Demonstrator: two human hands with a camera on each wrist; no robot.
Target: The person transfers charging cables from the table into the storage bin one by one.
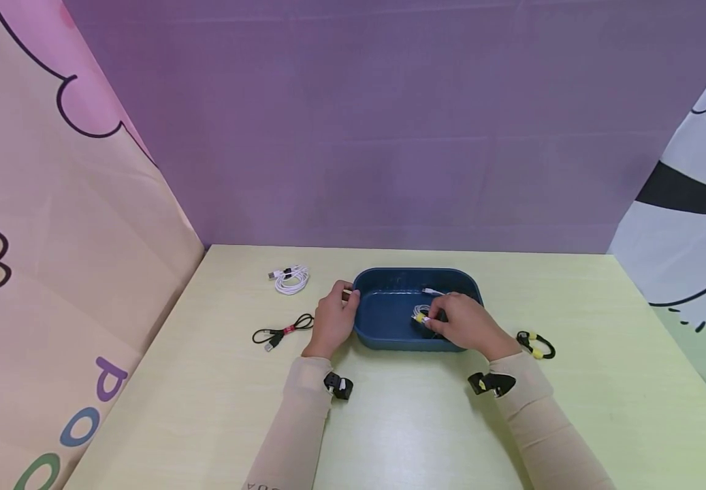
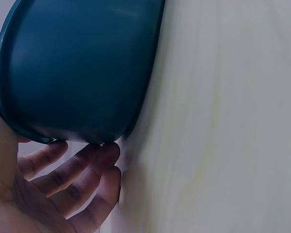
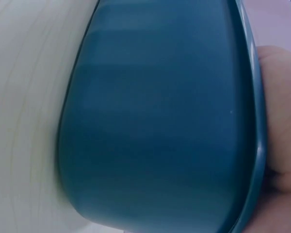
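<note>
A dark blue plastic bin (image 1: 389,344) stands on the table. My left hand (image 1: 333,320) holds its left end, thumb at the rim; in the left wrist view several fingertips (image 2: 109,153) press against the outer wall. My right hand (image 1: 466,325) reaches over the bin's right side and pinches a coiled cable with a yellow tie (image 1: 420,314) low inside it. A white cable plug (image 1: 431,291) lies farther back in the bin. In the right wrist view the bin's wall (image 3: 150,111) hides the fingertips and the cable.
Left of the bin lie a coiled white cable (image 1: 291,280) with a black tie and, nearer, a black cable (image 1: 276,333) with a red tie. A black cable with yellow ends (image 1: 536,345) lies right of the bin, beside the right wrist. A purple backdrop (image 1: 353,136) rises behind the table.
</note>
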